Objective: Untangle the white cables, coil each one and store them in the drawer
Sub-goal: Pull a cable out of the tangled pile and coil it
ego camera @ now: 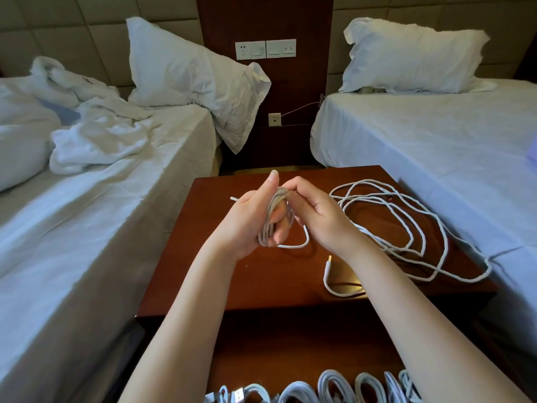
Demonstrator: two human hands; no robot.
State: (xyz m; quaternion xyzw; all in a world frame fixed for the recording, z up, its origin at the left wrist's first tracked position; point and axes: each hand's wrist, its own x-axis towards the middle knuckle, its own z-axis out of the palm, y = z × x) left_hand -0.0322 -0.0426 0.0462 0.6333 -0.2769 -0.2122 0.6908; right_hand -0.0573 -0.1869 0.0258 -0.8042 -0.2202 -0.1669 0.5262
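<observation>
My left hand (247, 225) gripped a white cable coil (268, 216) above the desk (197, 257), fingers curled through its loops. My right hand (316, 213) pinched the coil's top; a loose white cable (406, 225) sprawled on the desk beside it

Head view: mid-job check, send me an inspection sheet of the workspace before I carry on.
Surface: dark glossy nightstand top, standing between two beds.
Job's things: half-wound coil in hand; loose white cable sprawled over the nightstand's right side, reaching its edge; coiled cables in a row at the frame's bottom edge, their holder cut off.
Clutter: nothing seen.
Grippers: left hand grips the coil, thumb straight up; right hand pinches it at the top.
Cables: the coil's tail loops below the hands; the loose cable's plug end lies by the right forearm.
Surroundings: left bed with crumpled bedding; right bed smooth; socket panel on the wall.
</observation>
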